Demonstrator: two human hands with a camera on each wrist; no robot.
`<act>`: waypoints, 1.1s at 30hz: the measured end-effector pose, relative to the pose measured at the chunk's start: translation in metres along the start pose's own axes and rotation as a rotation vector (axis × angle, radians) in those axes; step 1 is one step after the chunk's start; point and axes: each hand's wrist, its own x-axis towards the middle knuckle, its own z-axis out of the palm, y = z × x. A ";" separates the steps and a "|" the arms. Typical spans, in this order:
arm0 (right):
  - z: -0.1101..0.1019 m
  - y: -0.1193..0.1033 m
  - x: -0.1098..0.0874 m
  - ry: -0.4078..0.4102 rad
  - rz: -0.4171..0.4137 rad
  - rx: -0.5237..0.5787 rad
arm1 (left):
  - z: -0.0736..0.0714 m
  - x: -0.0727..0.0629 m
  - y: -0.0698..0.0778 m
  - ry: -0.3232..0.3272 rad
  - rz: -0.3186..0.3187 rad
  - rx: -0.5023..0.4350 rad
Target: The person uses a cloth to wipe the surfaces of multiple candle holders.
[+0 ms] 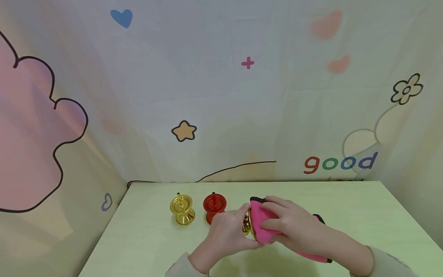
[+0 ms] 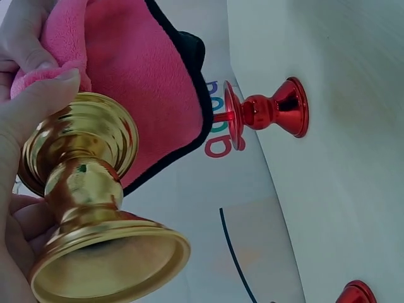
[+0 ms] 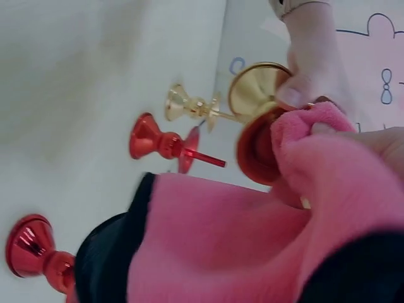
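My left hand (image 1: pixel 230 232) grips a gold candle holder (image 2: pixel 88 183), tilted on its side above the table, its hollow base toward the left wrist camera. The right hand (image 1: pixel 294 223) pinches a pink cloth (image 3: pixel 214 233) with black edging and presses a bunched part of it into the holder's dish. The rest of the cloth hangs below the right hand. In the right wrist view the cloth covers part of the dish.
A second gold candle holder (image 1: pixel 184 209) stands at the table's back left. Beside it is a red candle holder (image 1: pixel 214 204), partly behind my left hand. Another red candle holder (image 3: pixel 38 252) stands farther right, hidden in the head view. A printed curtain (image 1: pixel 221 96) hangs behind the table (image 1: pixel 138 238).
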 end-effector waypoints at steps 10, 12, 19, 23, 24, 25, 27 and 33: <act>0.022 0.006 -0.002 0.164 -0.115 -0.040 | 0.001 -0.004 -0.003 0.046 0.013 0.017; 0.022 0.006 -0.001 0.158 -0.094 -0.033 | 0.000 -0.004 -0.002 0.045 0.021 0.025; 0.015 0.007 0.000 -0.059 0.258 0.384 | 0.002 -0.005 0.002 0.213 0.172 0.143; 0.013 0.009 -0.001 -0.109 0.385 0.558 | 0.004 -0.006 0.005 0.250 0.208 0.133; 0.013 0.009 -0.001 -0.115 0.400 0.580 | 0.005 -0.007 0.005 0.228 0.200 0.113; 0.014 0.008 -0.002 -0.125 0.416 0.593 | 0.005 -0.007 0.006 0.192 0.187 0.086; 0.014 0.007 -0.003 -0.134 0.431 0.609 | 0.004 -0.008 0.006 0.090 0.158 0.031; 0.018 0.005 -0.008 -0.116 0.404 0.587 | -0.001 -0.001 0.001 -0.216 0.104 -0.133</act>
